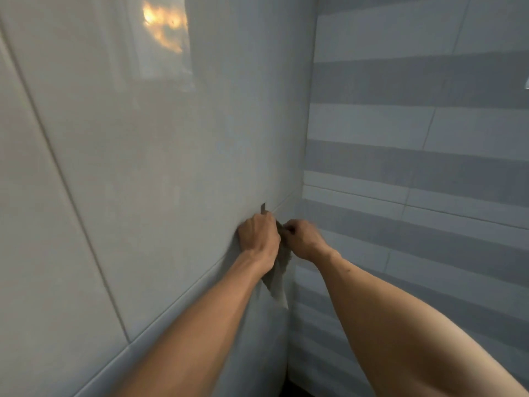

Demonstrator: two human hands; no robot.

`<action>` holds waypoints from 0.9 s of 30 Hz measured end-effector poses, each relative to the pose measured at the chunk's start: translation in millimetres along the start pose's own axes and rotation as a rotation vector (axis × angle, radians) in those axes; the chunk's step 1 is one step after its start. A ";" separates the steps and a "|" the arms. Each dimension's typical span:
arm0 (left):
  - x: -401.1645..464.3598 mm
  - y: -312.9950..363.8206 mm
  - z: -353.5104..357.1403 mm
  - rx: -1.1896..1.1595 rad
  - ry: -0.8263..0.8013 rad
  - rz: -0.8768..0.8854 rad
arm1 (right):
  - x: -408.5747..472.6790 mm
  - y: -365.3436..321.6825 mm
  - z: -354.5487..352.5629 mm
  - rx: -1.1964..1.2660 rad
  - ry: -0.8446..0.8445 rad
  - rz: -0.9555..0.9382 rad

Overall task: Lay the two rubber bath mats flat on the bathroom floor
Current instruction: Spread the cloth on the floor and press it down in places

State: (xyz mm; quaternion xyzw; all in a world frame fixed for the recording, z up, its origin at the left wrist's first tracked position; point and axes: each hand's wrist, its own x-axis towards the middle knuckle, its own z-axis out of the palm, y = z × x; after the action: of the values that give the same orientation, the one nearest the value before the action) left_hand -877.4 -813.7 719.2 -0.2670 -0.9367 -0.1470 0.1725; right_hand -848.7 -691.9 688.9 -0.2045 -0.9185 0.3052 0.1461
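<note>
You have both hands up in the corner where two tiled walls meet, a plain glossy wall (160, 167) and a grey-and-white striped wall (415, 156). One grey mat (279, 277) shows, hanging folded between your hands against the corner. Your left hand (259, 237) curls round its upper edge; your right hand (305, 239) pinches it just beside.

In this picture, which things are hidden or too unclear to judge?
- Grey mat, head view: mostly hidden behind the left hand and right hand; its shape and whether it is one mat or two cannot be told.
- Floor: only a dark strip, cut by the bottom edge.
- Object on the striped wall: cut by the right edge.
</note>
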 end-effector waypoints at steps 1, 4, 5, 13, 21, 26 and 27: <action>-0.3 0.9 0.5 -0.027 0.027 0.007 | 1.8 1.9 -5.2 0.013 0.026 0.020; -2.2 9.9 1.4 -0.118 0.139 0.058 | 5.0 7.1 -35.6 0.081 0.198 0.056; -1.9 15.7 -0.1 -0.161 0.172 0.081 | 5.0 8.7 -49.5 0.094 0.259 0.056; 43.3 80.8 5.6 -0.783 -0.062 0.129 | -32.4 51.0 -165.6 -0.145 0.416 0.051; 47.8 170.9 38.5 -0.770 -0.492 0.590 | -138.0 137.7 -233.3 -0.434 0.365 0.311; 12.6 244.1 57.6 -0.795 -0.704 0.780 | -211.8 192.7 -241.6 -0.420 0.380 0.535; 2.9 259.6 59.9 -0.786 -0.710 0.819 | -226.5 202.6 -240.2 -0.408 0.390 0.577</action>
State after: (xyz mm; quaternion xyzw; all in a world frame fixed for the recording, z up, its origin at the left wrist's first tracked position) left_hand -751.4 -579.0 714.1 -0.6762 -0.6365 -0.3030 -0.2142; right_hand -498.4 -528.9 715.9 -0.5329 -0.8202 0.1004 0.1824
